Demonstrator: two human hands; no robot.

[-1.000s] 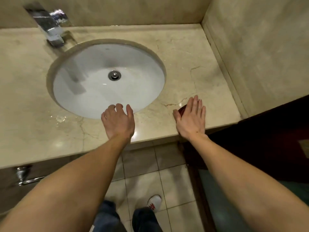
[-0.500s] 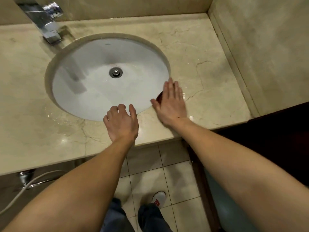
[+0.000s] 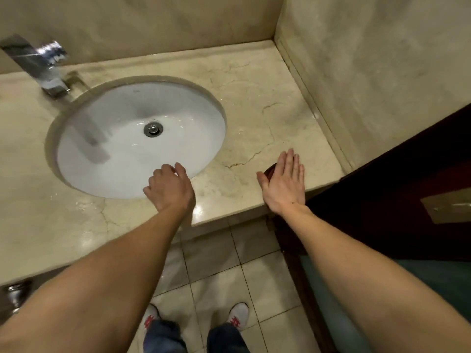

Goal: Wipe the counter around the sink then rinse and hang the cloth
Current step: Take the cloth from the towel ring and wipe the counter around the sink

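My right hand lies flat on the beige marble counter near its front right edge, pressing down a dark red cloth; only a small edge of the cloth shows by my thumb. My left hand rests at the front rim of the white oval sink, fingers curled loosely over the edge, holding nothing. A chrome faucet stands at the back left of the sink. Wet streaks glisten on the counter near the front edge.
Walls close in the counter at the back and on the right. A dark wooden door stands to the right of the counter's end. Below are floor tiles and my shoes; a metal fitting sits under the counter at left.
My right hand slid the cloth from the sink's right rim back to the right, toward the counter's front corner. My left hand stayed at the sink's front rim and curled its fingers.
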